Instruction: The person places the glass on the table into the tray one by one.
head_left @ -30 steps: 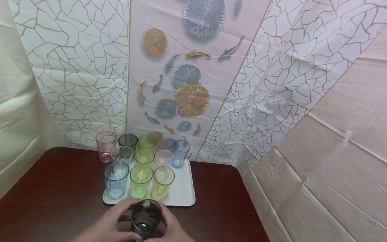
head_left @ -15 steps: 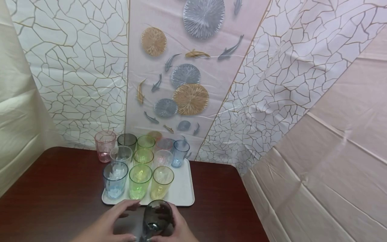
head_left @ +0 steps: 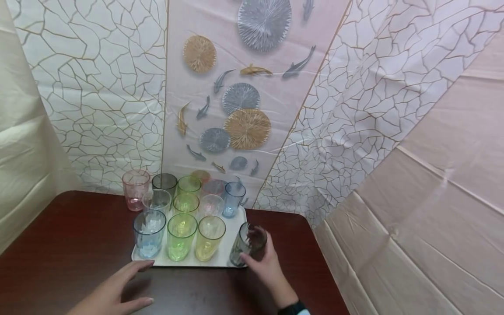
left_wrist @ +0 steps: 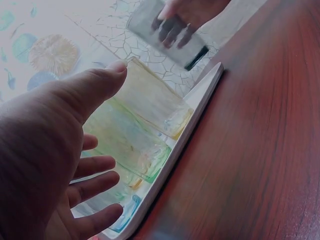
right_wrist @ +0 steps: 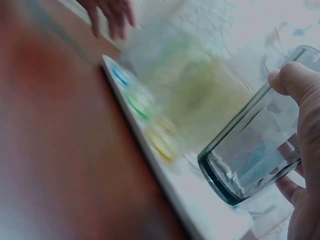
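Observation:
My right hand (head_left: pixel 267 262) grips a dark grey glass tumbler (head_left: pixel 247 245) at the front right corner of the white tray (head_left: pixel 232 236). In the right wrist view the tumbler (right_wrist: pixel 250 155) has thumb and fingers around its upper side, its thick base close over the tray (right_wrist: pixel 220 220). My left hand (head_left: pixel 114 286) is near the tray's front left edge, thumb and fingers spread and holding nothing. The left wrist view shows this hand (left_wrist: pixel 65 135) in front of the tumblers on the tray. A yellow tumbler (head_left: pixel 210 238), a green tumbler (head_left: pixel 182 238) and a blue tumbler (head_left: pixel 149 236) form the tray's front row.
Behind them stand more tumblers: a clear one (head_left: pixel 156 201), a pink one (head_left: pixel 135 192) at the back left, a grey one (head_left: pixel 164 183) and a blue one (head_left: pixel 234 201) at the back right. The dark red table (head_left: pixel 71 236) ends at patterned cloth (head_left: pixel 118 109) hung around it.
The grey tumbler was between both hands at the table's front. My left hand let go and drew back left; my right hand carried the tumbler right and forward to the tray corner.

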The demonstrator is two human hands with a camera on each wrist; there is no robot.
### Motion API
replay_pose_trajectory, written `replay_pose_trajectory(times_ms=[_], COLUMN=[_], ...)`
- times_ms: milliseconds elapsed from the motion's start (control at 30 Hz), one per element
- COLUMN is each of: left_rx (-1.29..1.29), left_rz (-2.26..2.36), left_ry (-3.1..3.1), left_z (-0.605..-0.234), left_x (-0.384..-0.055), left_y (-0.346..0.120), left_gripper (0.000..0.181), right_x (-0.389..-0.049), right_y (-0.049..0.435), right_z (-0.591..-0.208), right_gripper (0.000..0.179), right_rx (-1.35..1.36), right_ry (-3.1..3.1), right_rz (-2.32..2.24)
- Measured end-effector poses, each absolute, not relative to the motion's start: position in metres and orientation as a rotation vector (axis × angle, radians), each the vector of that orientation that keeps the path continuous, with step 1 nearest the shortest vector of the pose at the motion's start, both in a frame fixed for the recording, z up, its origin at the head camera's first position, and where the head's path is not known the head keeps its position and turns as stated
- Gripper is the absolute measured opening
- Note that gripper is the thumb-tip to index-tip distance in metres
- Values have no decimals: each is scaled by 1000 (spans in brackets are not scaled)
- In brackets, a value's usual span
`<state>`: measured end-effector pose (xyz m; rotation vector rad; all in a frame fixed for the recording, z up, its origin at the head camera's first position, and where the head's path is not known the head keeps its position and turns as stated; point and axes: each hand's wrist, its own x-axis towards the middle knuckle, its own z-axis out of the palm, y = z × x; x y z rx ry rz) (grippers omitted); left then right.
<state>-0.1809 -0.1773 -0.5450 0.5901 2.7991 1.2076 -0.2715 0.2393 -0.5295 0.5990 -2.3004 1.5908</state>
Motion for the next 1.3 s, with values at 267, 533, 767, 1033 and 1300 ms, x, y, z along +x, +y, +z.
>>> replay_pose_trajectory(times_ms=[267,533,767,1033,1300], left_rx=[588,542,553,643,679], left_rz=[1193,1217,1214,1174,1234], left_ry=[2774,2732,2738,2812,2862], left_z=[-548,-545,-546,-551,-554], left_x=[-182,-181,-182,-182,-186], left_y=[-179,-182,-184,-180,-188], left_gripper=[86,84,79,78,60], right_x=[-354,-385,-392,-393,-391], right_y=[220,207,200,197,196], right_z=[-525,-532,-542,-549,-553], right_gripper=[82,91,96,97,105], right_rx=[398,349,318,236,231], right_ry=[-2413,-2445,-2575,-2600,-2578], right_rz=[1600,1637,1541,1524,1534])
